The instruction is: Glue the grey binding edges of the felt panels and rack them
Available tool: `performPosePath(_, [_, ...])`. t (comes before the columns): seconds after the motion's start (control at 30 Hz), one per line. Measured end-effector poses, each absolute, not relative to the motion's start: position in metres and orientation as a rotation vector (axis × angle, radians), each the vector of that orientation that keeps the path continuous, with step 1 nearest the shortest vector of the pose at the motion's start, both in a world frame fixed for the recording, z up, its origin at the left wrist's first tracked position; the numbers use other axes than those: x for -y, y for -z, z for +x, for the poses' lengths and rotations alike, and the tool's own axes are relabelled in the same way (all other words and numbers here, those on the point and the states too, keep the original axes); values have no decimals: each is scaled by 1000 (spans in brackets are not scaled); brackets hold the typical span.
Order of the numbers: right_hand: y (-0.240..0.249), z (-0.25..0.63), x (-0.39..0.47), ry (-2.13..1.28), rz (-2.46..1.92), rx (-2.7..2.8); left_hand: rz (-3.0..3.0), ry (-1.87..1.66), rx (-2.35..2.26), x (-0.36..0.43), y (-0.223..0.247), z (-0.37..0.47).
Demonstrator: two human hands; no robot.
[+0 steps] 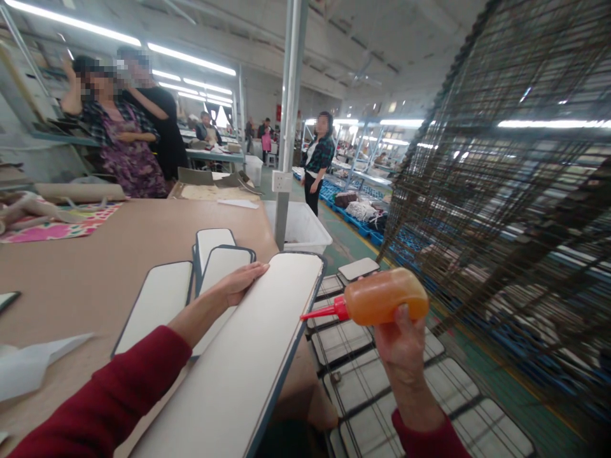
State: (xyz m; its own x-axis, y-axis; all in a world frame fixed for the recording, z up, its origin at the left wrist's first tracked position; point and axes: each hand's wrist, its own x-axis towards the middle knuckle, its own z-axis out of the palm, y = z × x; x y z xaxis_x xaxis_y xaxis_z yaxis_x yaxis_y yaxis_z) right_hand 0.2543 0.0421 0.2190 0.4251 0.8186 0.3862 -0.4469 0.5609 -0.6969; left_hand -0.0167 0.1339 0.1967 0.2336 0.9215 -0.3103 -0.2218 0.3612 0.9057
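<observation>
Squeeze bottle (384,298) lies sideways, clasped in the right grip (401,346), apparently so its red nozzle (324,311), left of that grip, reaches the white panel (252,346) the left grip (241,285), closure unclear, seemingly steadies.

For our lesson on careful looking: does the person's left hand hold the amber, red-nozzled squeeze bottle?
No, the right hand holds the bottle, while the left hand touches the long white dark-edged panel.
</observation>
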Motion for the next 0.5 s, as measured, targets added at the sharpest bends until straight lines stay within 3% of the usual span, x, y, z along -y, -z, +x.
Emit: performPosePath(0.5, [-220, 252, -34, -860, -548, 767, 837, -957, -1018, -143, -206, -12])
